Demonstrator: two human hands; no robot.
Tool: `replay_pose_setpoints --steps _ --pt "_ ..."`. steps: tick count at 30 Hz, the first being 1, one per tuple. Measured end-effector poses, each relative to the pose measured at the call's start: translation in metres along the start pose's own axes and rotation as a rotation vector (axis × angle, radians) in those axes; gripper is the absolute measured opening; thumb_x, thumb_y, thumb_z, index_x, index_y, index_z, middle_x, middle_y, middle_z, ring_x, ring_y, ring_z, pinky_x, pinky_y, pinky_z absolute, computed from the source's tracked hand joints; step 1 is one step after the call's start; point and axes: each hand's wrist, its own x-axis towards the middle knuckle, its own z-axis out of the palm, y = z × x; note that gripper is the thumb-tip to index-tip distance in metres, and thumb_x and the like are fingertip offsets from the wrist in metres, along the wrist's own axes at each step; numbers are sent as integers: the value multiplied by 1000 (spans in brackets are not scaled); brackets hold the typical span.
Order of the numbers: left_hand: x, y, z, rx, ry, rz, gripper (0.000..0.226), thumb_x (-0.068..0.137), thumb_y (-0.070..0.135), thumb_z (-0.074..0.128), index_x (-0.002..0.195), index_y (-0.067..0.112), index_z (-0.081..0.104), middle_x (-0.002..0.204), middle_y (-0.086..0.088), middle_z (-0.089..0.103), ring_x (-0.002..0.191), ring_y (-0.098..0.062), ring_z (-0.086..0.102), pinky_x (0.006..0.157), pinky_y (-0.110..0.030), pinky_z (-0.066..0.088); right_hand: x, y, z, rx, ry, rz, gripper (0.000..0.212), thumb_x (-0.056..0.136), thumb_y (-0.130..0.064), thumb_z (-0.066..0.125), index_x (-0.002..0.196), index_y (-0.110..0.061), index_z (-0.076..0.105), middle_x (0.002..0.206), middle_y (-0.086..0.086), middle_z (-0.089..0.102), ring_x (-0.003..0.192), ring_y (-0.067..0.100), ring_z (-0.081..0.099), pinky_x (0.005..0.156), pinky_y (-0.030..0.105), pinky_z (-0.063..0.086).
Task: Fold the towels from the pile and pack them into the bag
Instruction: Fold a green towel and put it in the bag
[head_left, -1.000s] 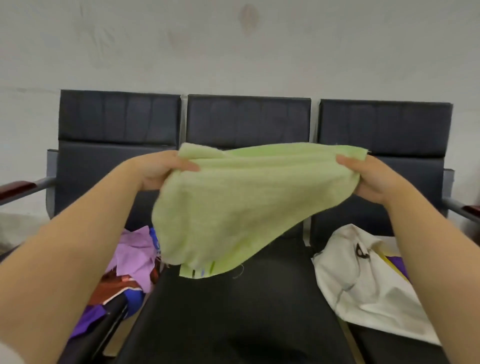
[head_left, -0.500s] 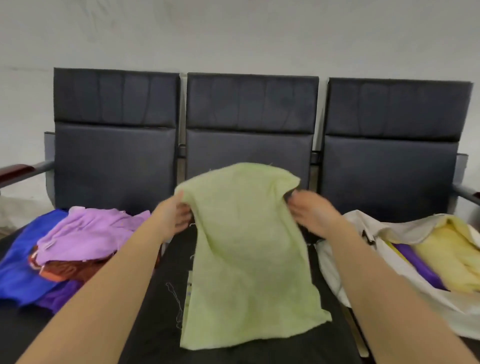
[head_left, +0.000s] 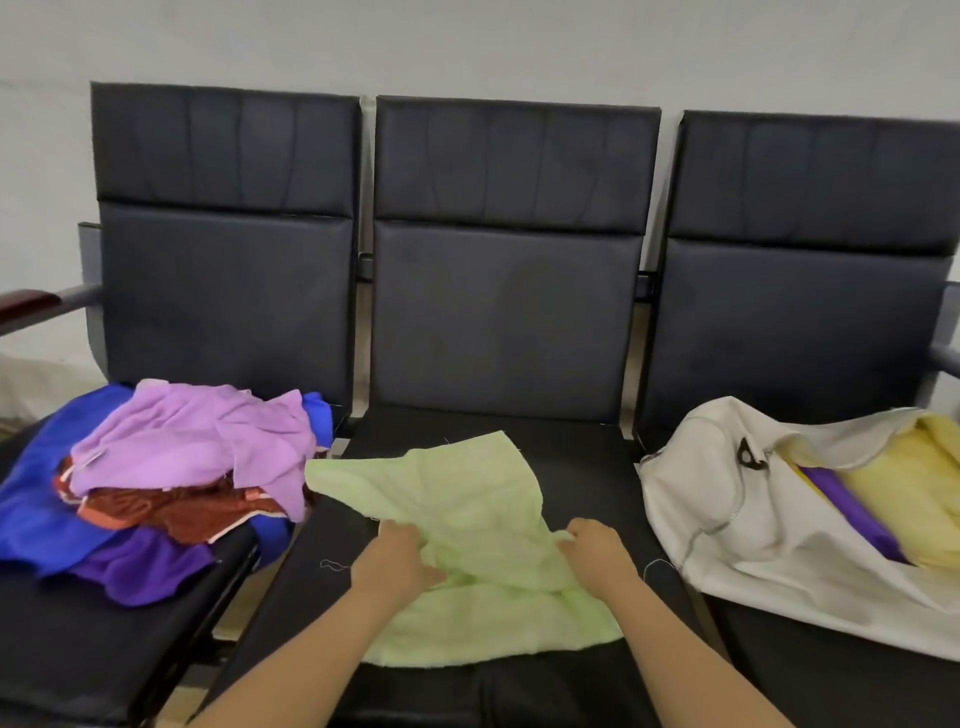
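Left hand (head_left: 400, 564) and right hand (head_left: 597, 557) each pinch the green towel (head_left: 467, 512) on the middle seat (head_left: 576, 467). Smooth its bumpy 12 o'clock end flat, then match the edges.

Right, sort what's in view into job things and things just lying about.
Job: green towel, gripped by left hand and right hand; towel pile; white bag.
Just there: chairs; wooden armrest; wall.

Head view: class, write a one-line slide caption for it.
Left hand and right hand grip a green towel on the middle seat, between the pile and the bag.
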Motion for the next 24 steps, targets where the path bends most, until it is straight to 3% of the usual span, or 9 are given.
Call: replay_pose_setpoints --steps 3,6,7,9,11,13,16,20,24 --pt "1 6 9 -36 51 -18 15 93 28 47 94 16 55 110 -2 57 102 -23 55 86 -34 43 3 -2 -8 88 114 -2 29 99 -14 39 71 -10 46 74 0 47 75 20 46 63 33 29" --pt "10 13 -15 -727 195 -150 18 93 15 53 76 10 47 90 -12 53 85 -26 49 79 -35 41 8 -7 -37 374 174 146 19 96 -12 45 81 -8 55 82 6 56 88 28 54 75 34 40" --pt "13 16 -30 -968 242 -204 10 90 9 57 83 10 50 92 -13 53 84 -26 49 77 -35 42 11 -11 -51 456 188 163 13 95 -14 48 96 -7 59 95 10 62 97 31 59 81 32 44" --pt "18 21 -68 -1197 319 -188 23 88 3 61 107 12 51 104 -12 53 91 -25 52 77 -35 45 14 -21 -86 683 270 179 25 92 -17 56 115 -7 59 112 15 64 103 32 61 78 31 46" --pt "23 25 -110 -1193 413 -67 30 89 -1 58 116 11 56 110 -12 58 89 -22 55 73 -30 47 12 -28 -127 856 421 122 16 91 -13 58 107 -13 60 110 15 63 89 26 61 69 30 46" --pt "26 30 -156 -1130 474 25 21 89 -1 55 104 7 67 104 -12 64 77 -17 57 65 -22 48 11 -33 -172 875 499 -20 16 91 -7 50 91 -16 62 100 13 63 75 19 56 61 30 45" --pt "25 36 -222 -1011 503 166 15 87 2 61 89 12 71 94 -11 66 67 -10 55 54 -15 45 2 -41 -234 852 542 -199 29 87 0 45 78 -17 66 88 10 65 80 25 59 71 44 53" --pt "7 47 -284 -1042 349 385 25 87 2 64 112 7 64 94 -7 66 78 -12 62 68 -21 53 -12 -49 -291 886 568 -330 15 85 -5 67 90 -18 65 91 6 65 85 23 61 71 35 53" --pt "-10 56 -316 -954 423 422 20 86 -1 65 104 8 65 96 -9 64 84 -17 63 79 -29 58 -34 -53 -330 412 609 -354 31 84 -3 67 112 -16 65 96 8 65 86 23 62 78 35 52"
